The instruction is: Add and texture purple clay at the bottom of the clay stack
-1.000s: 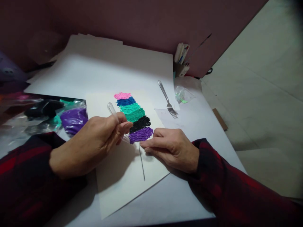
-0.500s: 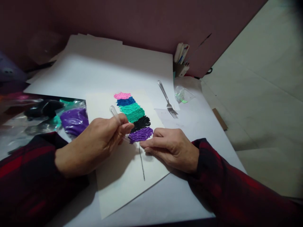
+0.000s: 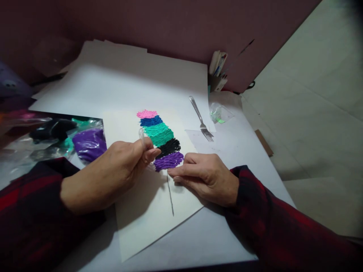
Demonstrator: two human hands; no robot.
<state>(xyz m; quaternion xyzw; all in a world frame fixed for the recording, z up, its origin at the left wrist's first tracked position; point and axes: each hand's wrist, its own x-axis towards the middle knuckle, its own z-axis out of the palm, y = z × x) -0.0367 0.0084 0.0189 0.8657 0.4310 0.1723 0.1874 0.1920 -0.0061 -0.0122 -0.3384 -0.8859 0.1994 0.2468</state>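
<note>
On white paper (image 3: 147, 211), left hand (image 3: 113, 170) hides clear tool's (image 3: 141, 135) tip.

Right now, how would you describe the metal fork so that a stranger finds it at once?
Start at the cream sheet with the stacked colour bands in the middle of the table. Look just right of those bands, onto the white paper. The fork lies there alone, tines toward the person, and is the only shiny metal thing; neither hand touches it.

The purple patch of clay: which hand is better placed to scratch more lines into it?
Probably the left hand: it grips the clear plastic tool, tip at the purple patch. The right hand lies flat on the paper.
</note>
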